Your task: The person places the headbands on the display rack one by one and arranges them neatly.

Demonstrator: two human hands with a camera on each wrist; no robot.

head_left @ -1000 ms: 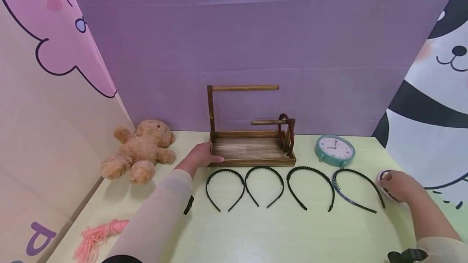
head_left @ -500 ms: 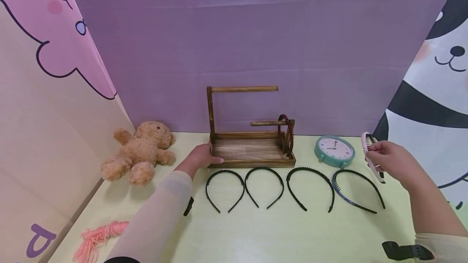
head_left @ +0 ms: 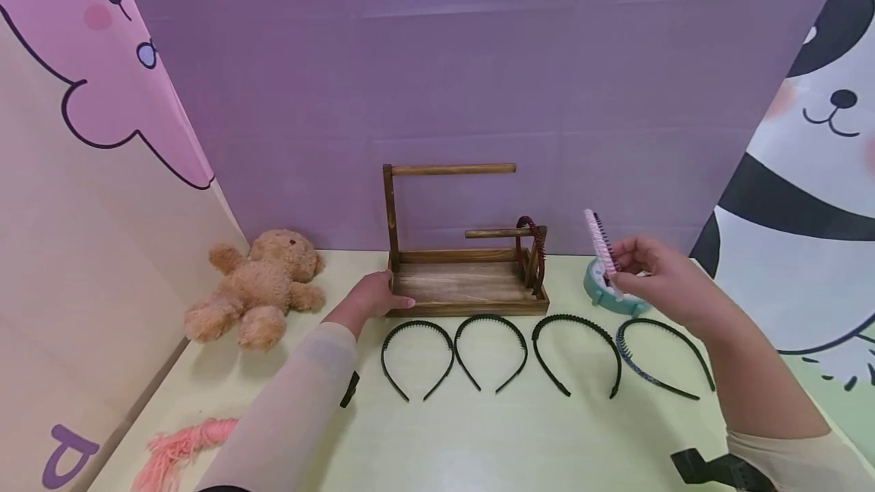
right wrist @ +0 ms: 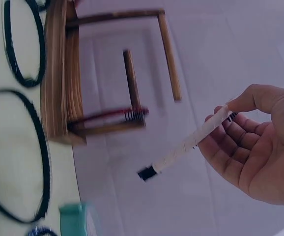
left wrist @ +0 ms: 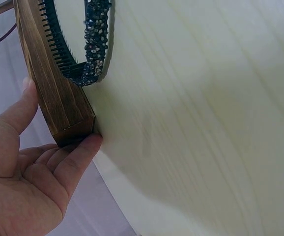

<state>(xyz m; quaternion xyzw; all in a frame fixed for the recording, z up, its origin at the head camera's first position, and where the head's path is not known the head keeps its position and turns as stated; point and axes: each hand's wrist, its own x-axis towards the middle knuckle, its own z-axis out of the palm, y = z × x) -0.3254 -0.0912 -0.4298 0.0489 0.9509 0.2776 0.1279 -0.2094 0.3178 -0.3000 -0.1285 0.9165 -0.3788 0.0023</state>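
My right hand (head_left: 652, 275) pinches a pale pink headband (head_left: 600, 238) by one part, thumb against fingers, raised in front of the clock. In the right wrist view this headband (right wrist: 188, 143) appears edge-on, with dark teeth and a black end. At the left end of a brown wooden rack (head_left: 472, 308), my left hand (head_left: 369, 301) grips the tray's corner. The left wrist view has the thumb along one face of the wood (left wrist: 66, 105) and the fingers round its end. A dark red headband (head_left: 540, 257) hangs on the rack's lower peg (head_left: 495, 233); the upper peg (head_left: 451, 169) is bare.
Several dark headbands lie in a row before the rack, among them a black one (head_left: 451, 355) and one with a blue glittery part (head_left: 642, 370). A teal clock (head_left: 601, 294) is behind them. A teddy bear (head_left: 263, 287) and pink yarn (head_left: 184, 446) lie left.
My right hand has lifted the pink headband from the table's right side and carried it left, over the clock. The left hand keeps its grip on the rack.
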